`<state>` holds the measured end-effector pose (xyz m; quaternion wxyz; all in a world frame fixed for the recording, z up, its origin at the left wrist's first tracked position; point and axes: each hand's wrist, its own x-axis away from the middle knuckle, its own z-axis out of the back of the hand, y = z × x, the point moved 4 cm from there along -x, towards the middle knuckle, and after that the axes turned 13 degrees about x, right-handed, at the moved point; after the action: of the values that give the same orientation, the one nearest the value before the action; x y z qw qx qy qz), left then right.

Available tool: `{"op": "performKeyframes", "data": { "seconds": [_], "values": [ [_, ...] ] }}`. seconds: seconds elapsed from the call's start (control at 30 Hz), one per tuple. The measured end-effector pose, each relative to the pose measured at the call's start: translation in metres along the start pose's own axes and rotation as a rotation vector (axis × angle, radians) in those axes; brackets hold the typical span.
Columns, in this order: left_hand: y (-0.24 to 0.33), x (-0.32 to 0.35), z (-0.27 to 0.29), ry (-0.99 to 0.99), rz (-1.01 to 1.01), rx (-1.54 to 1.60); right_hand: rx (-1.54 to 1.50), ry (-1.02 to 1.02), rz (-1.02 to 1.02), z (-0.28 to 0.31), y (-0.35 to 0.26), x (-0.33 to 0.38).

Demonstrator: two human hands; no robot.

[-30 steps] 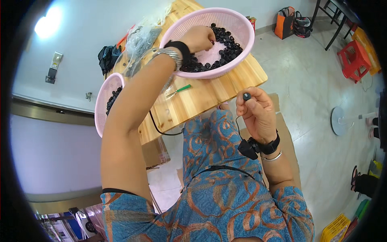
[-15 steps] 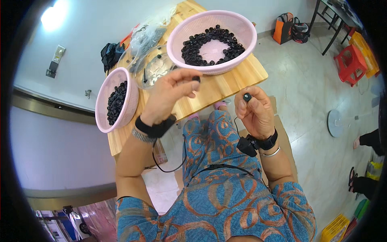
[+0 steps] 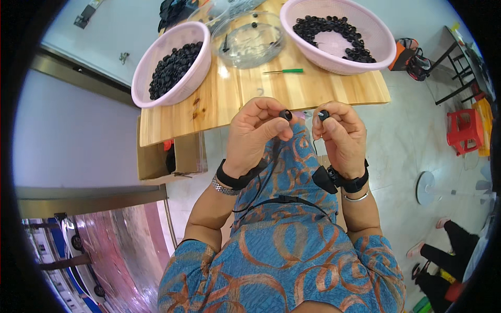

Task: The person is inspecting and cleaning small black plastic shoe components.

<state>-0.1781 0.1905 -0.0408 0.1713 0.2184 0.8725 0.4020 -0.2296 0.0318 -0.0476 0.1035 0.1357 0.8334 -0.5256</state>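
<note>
Close together in front of the table edge, both my hands each pinch a small black part. My left hand (image 3: 261,125) is closed on a black ring-shaped cap (image 3: 285,115), its hollow opening showing. My right hand (image 3: 344,133) grips a small round black plug (image 3: 323,115) with a pale centre. The two parts are apart, at about the same height. Beyond my hands, a pink mesh basket (image 3: 204,68) on the left holds a heap of black caps (image 3: 175,70). Another pink basket (image 3: 383,36) on the right holds black ring-like parts (image 3: 357,44), gathered around a bare patch.
The wooden table (image 3: 240,96) carries a green-handled screwdriver (image 3: 292,70) and a clear plastic tub (image 3: 245,60) with a few black bits. Below its left side stands a cardboard box (image 3: 189,154). A red stool (image 3: 464,130) is at the right, and another person's legs (image 3: 454,245) show lower right.
My left hand has moved from over the table's edge toward my right hand, bringing its cap near the plug. The view has shifted, showing more of the table's near left side.
</note>
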Motion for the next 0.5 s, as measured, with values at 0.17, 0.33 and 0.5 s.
{"op": "performKeyframes", "data": {
  "seconds": [0.17,0.33,0.5],
  "values": [
    [-0.002,0.014,0.014,0.034,-0.005,0.217,0.245,-0.040,-0.044,-0.018,0.006,0.001],
    [0.004,0.022,0.016,0.133,0.014,0.309,0.241,-0.029,-0.078,-0.035,0.014,0.002],
    [0.004,0.026,0.020,0.138,0.055,0.329,0.267,-0.051,-0.105,-0.037,0.020,0.000]
  ]
}}
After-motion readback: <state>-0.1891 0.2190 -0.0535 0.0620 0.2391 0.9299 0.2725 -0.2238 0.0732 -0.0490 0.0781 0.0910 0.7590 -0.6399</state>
